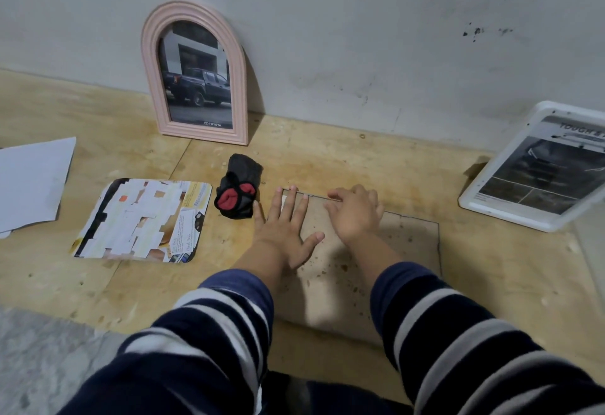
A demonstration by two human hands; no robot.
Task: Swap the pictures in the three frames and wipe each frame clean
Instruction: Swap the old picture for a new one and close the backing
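A brown backing board (406, 244) of a frame lies face down on the wooden floor in front of me. My left hand (288, 228) lies flat on its left part with fingers spread. My right hand (355, 213) rests on the board's far edge with its fingers bent at that edge. A pink arched frame (154, 64) with a picture of a dark truck leans upright on the wall. A white frame (491, 198) with a grey printed picture leans at the right. A loose picture (140, 220) with rounded corners lies flat at the left. A black and red cloth (239, 192) sits beside my left hand.
A white sheet of paper (31, 182) lies at the far left. The grey wall (360, 38) closes off the back. A grey carpet edge (42, 355) shows at the lower left. Bare plywood floor (327, 159) lies between the frames.
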